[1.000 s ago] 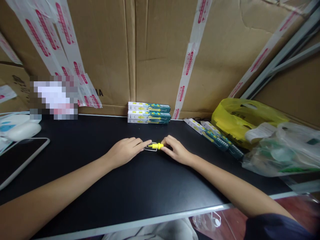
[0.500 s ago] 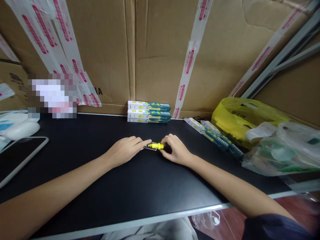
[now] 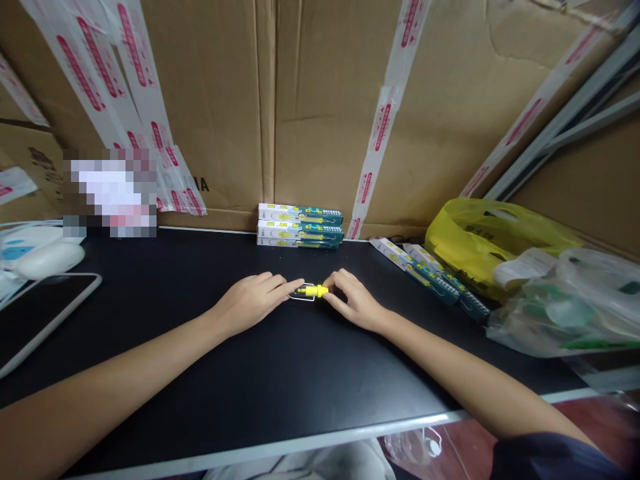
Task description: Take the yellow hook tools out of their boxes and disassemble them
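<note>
A small yellow tubular tool [image 3: 314,291] with a bent metal wire loop [image 3: 303,299] at its left end lies level between my two hands, just over the black tabletop. My right hand [image 3: 353,300] pinches its yellow right end between thumb and fingertips. At the wire loop end, my left hand [image 3: 255,300] is closed, its index finger stretched along the loop and the other fingers curled beneath. The left thumb is hidden, and so is the part of the tool within each grip.
Printed slim boxes [image 3: 300,233] are stacked against the cardboard wall [image 3: 330,133]. More slim boxes [image 3: 425,270] lie at right beside a yellow plastic bag [image 3: 460,233] and a clear bag [image 3: 560,313]. On the left are a tablet-like device [image 3: 45,320] and a white mouse-shaped object [image 3: 57,260].
Both hands keep nearly the same hold on the yellow tool. The whole view has shifted slightly; the tool looks turned a little, its wire loop showing more plainly.
</note>
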Motion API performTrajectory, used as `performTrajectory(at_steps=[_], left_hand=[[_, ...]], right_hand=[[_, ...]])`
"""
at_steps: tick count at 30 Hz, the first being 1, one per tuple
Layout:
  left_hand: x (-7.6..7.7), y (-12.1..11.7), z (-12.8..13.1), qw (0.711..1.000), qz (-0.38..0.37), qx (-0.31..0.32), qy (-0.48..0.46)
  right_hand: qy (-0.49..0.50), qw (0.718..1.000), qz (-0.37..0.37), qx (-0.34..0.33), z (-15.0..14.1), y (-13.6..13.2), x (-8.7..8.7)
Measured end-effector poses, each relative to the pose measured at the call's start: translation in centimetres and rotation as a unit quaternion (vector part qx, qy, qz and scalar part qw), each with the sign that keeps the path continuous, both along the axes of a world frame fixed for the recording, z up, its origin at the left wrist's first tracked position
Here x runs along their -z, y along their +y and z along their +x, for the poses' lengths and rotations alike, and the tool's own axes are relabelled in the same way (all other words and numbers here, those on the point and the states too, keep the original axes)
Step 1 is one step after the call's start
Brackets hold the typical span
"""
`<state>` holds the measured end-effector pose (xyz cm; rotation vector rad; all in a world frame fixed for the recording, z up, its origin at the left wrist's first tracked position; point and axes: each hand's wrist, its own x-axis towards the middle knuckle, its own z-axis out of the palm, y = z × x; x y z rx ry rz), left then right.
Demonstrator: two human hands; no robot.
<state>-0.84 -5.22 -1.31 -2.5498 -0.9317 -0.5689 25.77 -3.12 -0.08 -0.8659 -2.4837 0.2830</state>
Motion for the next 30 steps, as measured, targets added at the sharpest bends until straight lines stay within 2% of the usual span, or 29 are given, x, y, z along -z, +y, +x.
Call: performTrajectory(at_steps=[8, 18, 22, 30], left_hand=[[0.08, 0.07, 0.06, 1.0, -0.007, 0.004, 0.006], [0.18, -0.04, 0.06, 1.0, 0.007, -0.002, -0.001], [0.21, -0.1, 0.01, 1.0, 0.008, -0.003, -0.007], [0.1, -0.11, 0.06, 1.0, 0.01, -0.007, -0.011]], right_hand=[[-0.013, 0.998, 0.068, -0.013, -0.08, -0.18, 0.32], [-0.041, 0.998, 0.011, 0.049, -0.1, -0.22, -0.35], [-0.057, 0.998, 0.017, 0.038, -0.19, -0.16, -0.41], [0.003, 1.0, 0.029, 0.002, -0.04, 0.0, 0.12]])
